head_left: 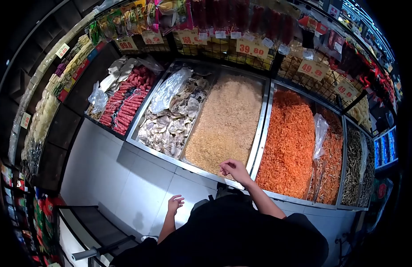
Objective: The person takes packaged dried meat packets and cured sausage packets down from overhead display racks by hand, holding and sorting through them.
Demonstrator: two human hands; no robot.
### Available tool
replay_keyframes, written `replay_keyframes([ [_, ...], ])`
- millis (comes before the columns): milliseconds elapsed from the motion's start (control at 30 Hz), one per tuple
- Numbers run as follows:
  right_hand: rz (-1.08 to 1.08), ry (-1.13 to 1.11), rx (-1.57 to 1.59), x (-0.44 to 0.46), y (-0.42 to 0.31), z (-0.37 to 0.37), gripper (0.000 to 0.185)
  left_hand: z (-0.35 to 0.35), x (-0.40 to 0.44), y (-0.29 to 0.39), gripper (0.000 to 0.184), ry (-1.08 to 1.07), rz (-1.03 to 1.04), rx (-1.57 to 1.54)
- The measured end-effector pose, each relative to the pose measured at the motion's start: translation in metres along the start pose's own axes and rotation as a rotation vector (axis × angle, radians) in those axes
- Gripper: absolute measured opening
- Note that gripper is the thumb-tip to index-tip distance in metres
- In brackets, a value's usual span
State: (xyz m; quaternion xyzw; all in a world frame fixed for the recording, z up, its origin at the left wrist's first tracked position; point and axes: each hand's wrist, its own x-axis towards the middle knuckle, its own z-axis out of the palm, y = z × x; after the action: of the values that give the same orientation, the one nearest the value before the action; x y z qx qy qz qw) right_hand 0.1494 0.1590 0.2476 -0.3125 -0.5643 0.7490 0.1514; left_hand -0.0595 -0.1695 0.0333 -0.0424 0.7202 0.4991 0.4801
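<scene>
My right hand [232, 169] is over the near edge of a bin of pale tan dried shrimp [226, 120]. Its fingers are curled together in a pinch, and whatever may be between them is too small to make out. My left hand [175, 204] hangs low above the white floor, fingers loosely apart and holding nothing. Left of the tan heap lie grey-white dried flakes [163, 135] with a clear plastic bag [171, 91] on top. Orange dried shrimp [286, 144] fill the bin to the right, across a metal rim [260, 133].
Red sausages [126, 104] lie in the far left bin. Small dried fish [352, 167] fill the far right one. Bagged goods and price signs [252, 47] hang behind. A cart with a grey handle [84, 254] stands at lower left, near packed shelves [46, 222].
</scene>
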Motion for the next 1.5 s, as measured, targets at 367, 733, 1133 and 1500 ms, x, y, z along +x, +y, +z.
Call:
replay_keyframes([
  [367, -0.105, 0.137, -0.094, 0.033, -0.031, -0.059, 0.021, 0.03, 0.04, 0.045, 0.034, -0.089, -0.038, 0.333],
  [733, -0.084, 0.375, 0.08, 0.033, -0.018, -0.043, 0.016, -0.003, 0.115, 0.099, 0.03, -0.223, -0.13, 0.478],
  [1133, -0.28, 0.334, -0.186, 0.196, -0.122, 0.055, 0.02, -0.103, 0.199, 0.158, 0.043, -0.347, -0.188, 0.423],
  [1500, -0.709, 0.714, -0.615, 0.357, -0.258, 0.032, 0.049, -0.124, 0.225, 0.183, 0.036, -0.414, -0.183, 0.352],
])
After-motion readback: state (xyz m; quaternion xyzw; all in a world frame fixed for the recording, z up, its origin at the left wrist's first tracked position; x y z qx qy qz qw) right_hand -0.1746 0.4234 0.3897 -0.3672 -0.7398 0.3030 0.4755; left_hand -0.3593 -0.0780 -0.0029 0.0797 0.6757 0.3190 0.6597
